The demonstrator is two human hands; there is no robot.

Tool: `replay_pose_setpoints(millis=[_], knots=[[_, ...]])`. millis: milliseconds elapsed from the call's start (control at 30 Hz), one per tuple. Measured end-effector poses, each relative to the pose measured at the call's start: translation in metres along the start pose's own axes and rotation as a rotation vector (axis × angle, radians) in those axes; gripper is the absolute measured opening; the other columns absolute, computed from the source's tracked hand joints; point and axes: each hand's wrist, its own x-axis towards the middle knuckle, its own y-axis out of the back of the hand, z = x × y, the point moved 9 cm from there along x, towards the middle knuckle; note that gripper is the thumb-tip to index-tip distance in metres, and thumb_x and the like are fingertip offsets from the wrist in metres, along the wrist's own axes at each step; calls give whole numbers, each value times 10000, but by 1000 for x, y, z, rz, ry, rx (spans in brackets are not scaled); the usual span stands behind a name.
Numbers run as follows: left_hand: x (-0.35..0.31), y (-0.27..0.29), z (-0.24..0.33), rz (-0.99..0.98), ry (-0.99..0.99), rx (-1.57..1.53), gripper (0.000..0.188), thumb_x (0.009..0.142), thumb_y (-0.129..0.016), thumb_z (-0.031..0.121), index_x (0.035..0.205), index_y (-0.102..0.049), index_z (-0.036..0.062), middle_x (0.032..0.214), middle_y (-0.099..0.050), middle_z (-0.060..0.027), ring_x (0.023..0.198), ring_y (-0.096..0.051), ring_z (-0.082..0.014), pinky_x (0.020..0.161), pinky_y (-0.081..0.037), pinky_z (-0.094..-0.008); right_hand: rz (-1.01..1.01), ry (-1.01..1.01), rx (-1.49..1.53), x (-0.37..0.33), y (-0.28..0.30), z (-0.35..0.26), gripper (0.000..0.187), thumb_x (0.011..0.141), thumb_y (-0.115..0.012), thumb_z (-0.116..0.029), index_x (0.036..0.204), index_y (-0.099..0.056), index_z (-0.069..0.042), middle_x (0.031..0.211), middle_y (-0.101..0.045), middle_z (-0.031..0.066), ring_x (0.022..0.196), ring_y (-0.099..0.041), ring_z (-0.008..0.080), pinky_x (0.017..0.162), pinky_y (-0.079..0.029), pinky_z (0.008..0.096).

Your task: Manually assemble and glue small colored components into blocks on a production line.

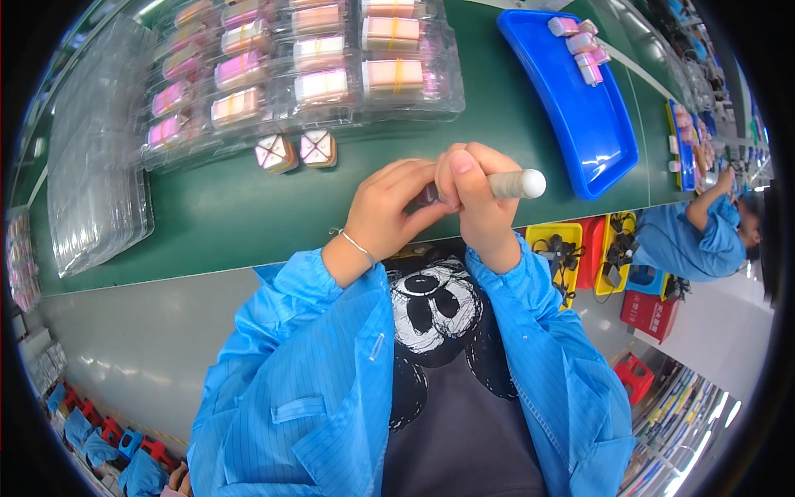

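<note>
A pale cylindrical stick [512, 184] with a rounded white end is wrapped in the fingers of my right hand [479, 195], its end pointing right. Against it rests my left hand [385, 207], its fingers curled round a small item of which only a dark, pinkish sliver shows between the hands. What that item is stays hidden. Both hands are over the front edge of the green table [224, 219]. Up and left of them, a small block [276, 154] with a crossed pale top stands beside a similar block [319, 149].
Behind the blocks, a clear plastic tray [348, 108] holds several pink and white packs with yellow bands. Stacked clear trays [99, 199] lie at left. At right is a blue tray [609, 170] with several small packs [585, 48]. Yellow bins [542, 234] and a co-worker [691, 236] are beyond.
</note>
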Motion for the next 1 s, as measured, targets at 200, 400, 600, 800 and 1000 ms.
replay_pose_setpoints(millis=[200, 400, 600, 800, 1000], knots=[[-3, -2, -2, -3, 35, 34, 414, 732, -778, 158, 1102, -634, 40, 1056, -657, -118, 810, -653, -272, 698, -544, -340, 51, 14, 4, 0, 2, 5, 402, 910, -585, -80, 586, -357, -14, 538, -340, 5, 501, -270, 79, 434, -224, 291], [-1, -3, 0, -10, 55, 30, 415, 736, -774, 152, 1109, -630, 40, 1073, -654, -116, 827, -657, -275, 706, -545, -343, 62, 0, 20, 0, 5, 6, 408, 912, -585, -74, 584, -351, -15, 532, -334, 4, 497, -265, 77, 431, -217, 290], [-3, -5, -3, -15, 66, 22, 431, 731, -777, 151, 1118, -623, 40, 1082, -652, -120, 840, -659, -279, 715, -546, -344, 64, -10, 34, 0, 5, 7, 401, 910, -583, -69, 584, -357, -15, 534, -329, 3, 498, -264, 76, 431, -217, 293], [-4, -7, -4, -23, 74, 28, 433, 746, -769, 189, 1118, -613, 33, 1021, -654, -122, 837, -645, -293, 729, -525, -365, 71, -21, 25, -1, 6, 9, 400, 912, -581, -74, 584, -359, -22, 536, -323, -5, 500, -262, 70, 431, -216, 290], [0, -12, -9, -104, 92, -16, 453, 768, -741, 240, 1138, -585, 29, 913, -641, -128, 826, -616, -309, 762, -483, -394, 66, -40, 62, -2, 4, 10, 412, 919, -583, -94, 580, -357, -37, 543, -332, -29, 510, -275, 53, 432, -224, 275]])
